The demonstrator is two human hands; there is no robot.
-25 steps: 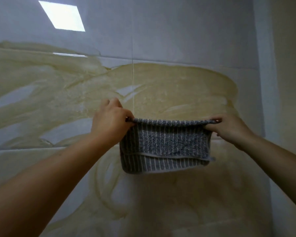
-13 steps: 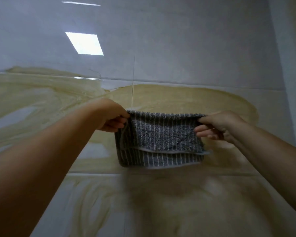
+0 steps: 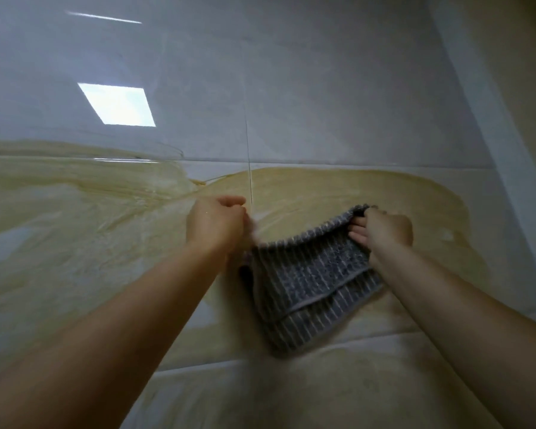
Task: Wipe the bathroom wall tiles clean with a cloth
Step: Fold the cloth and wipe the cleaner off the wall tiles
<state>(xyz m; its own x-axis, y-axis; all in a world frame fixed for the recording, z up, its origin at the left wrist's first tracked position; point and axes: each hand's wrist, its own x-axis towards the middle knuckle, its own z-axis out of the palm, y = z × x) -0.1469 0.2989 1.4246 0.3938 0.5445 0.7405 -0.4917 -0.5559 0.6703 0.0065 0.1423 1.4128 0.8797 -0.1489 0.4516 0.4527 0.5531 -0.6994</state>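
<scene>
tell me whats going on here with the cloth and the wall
A person faces a tiled wall with a grey striped cloth. The right hand grips the cloth's top right corner, and the cloth hangs slanted in front of the wall. The left hand is curled beside the cloth's left end, but it is blurred, so I cannot tell whether it holds the cloth. A yellowish smear covers much of the lower tiles, so there is plenty left to wipe.
</scene>
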